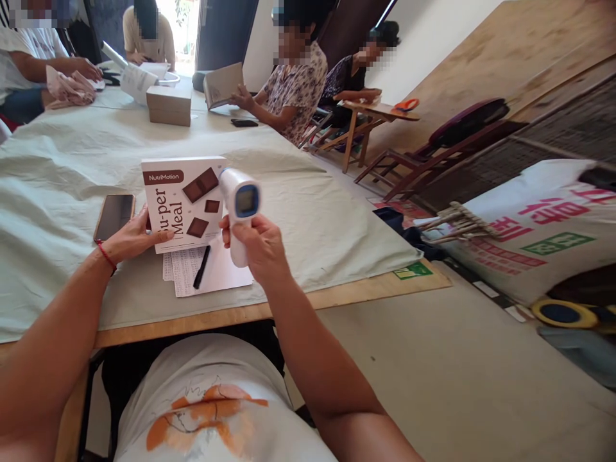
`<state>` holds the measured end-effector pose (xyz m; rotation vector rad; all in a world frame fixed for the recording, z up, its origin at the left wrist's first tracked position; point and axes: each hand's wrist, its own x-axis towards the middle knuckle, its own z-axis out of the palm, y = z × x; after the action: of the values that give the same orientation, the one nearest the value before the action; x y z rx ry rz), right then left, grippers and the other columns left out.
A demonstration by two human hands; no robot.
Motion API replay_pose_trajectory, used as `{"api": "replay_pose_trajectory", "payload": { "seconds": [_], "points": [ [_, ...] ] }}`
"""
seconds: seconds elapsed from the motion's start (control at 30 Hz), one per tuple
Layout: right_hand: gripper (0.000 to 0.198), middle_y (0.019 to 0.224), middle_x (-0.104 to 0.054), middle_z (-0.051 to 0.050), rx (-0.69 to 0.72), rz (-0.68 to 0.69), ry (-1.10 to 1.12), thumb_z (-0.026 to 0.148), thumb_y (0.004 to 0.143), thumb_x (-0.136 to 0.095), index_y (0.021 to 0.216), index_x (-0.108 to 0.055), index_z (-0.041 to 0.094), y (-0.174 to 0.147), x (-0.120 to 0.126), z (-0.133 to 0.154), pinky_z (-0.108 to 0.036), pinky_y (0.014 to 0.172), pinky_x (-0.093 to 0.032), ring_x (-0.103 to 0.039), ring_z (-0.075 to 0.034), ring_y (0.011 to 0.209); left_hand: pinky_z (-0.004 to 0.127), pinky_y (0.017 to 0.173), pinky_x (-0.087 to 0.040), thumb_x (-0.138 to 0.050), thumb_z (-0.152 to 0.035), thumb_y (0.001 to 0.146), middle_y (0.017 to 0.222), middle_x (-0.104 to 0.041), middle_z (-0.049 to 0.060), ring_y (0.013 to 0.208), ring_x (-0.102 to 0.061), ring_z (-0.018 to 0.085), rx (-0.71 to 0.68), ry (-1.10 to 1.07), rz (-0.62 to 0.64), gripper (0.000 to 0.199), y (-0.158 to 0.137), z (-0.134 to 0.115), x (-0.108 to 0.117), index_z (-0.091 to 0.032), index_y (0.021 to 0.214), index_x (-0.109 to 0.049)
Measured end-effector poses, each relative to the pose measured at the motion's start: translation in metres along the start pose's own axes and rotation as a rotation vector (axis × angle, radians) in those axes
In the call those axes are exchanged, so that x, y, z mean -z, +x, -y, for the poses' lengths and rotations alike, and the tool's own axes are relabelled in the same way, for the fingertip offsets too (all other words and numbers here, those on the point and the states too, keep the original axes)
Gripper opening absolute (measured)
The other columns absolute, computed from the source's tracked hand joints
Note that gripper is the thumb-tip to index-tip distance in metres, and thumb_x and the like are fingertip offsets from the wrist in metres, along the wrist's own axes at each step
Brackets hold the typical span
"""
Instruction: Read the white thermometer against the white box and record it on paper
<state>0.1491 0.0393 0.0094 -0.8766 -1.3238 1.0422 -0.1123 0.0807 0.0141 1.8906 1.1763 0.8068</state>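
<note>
My left hand [135, 236] grips the lower left edge of a white box [156, 196] printed "NutriMotion" and "Meal", with brown chocolate pieces pictured on its front. The box is held upright above the table. In my right hand [262, 247] is a white infrared thermometer [235, 186] with a blue-rimmed screen; my fingers wrap round its handle. Its head is close to the box's right edge; whether they touch I cannot tell. Below lie printed sheets [231, 273] with a black pen [202, 266] across them. A phone [115, 217] rests left of my left hand.
A pale cloth [308, 212] covers the table, its wooden edge [337, 292] showing in front. Farther back stand a cardboard box [168, 106] and a white lamp-like object [135, 80]. Several people sit around, one holding a box [224, 86]. Right are a chair [433, 151] and printed sacks [539, 224].
</note>
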Motion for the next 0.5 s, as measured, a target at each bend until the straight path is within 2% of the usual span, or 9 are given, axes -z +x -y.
{"api": "replay_pose_trajectory", "payload": {
  "seconds": [0.07, 0.17, 0.37, 0.5],
  "points": [
    [0.032, 0.07, -0.061, 0.001, -0.063, 0.058, 0.096, 0.053, 0.078, -0.075, 0.078, -0.065, 0.023, 0.001, -0.014, -0.001, -0.03, 0.06, -0.044, -0.052, -0.013, 0.061, 0.044, 0.108, -0.057, -0.08, -0.06, 0.077, 0.145, -0.064, 0.015, 0.133, -0.063, 0.037, 0.001, -0.018, 0.014, 0.074, 0.001, 0.001, 0.0, -0.018, 0.133, -0.055],
    [0.037, 0.067, -0.059, 0.002, -0.13, 0.069, 0.138, 0.056, 0.075, -0.079, 0.075, -0.064, 0.022, 0.005, -0.027, -0.006, -0.029, 0.059, -0.041, -0.05, -0.012, 0.06, 0.042, 0.105, -0.059, -0.082, -0.06, 0.075, 0.143, -0.066, 0.015, 0.131, -0.065, 0.037, 0.006, -0.051, 0.026, 0.075, 0.001, 0.002, -0.001, -0.019, 0.132, -0.055],
    [0.051, 0.072, -0.062, 0.001, -0.133, 0.096, 0.169, 0.071, 0.071, -0.08, 0.084, -0.066, 0.023, 0.007, -0.027, -0.013, -0.03, 0.061, -0.046, -0.055, -0.013, 0.064, 0.045, 0.104, -0.059, -0.083, -0.058, 0.075, 0.138, -0.07, 0.016, 0.128, -0.067, 0.037, 0.012, -0.075, 0.025, 0.08, 0.002, 0.002, -0.002, -0.018, 0.137, -0.054],
    [0.055, 0.076, -0.062, 0.0, -0.133, 0.105, 0.141, 0.074, 0.07, -0.079, 0.086, -0.064, 0.024, 0.005, -0.026, -0.014, -0.03, 0.06, -0.047, -0.056, -0.014, 0.065, 0.046, 0.104, -0.059, -0.085, -0.059, 0.073, 0.141, -0.068, 0.016, 0.129, -0.066, 0.037, 0.011, -0.078, 0.022, 0.085, 0.002, 0.003, -0.003, -0.02, 0.14, -0.053]
  ]
}}
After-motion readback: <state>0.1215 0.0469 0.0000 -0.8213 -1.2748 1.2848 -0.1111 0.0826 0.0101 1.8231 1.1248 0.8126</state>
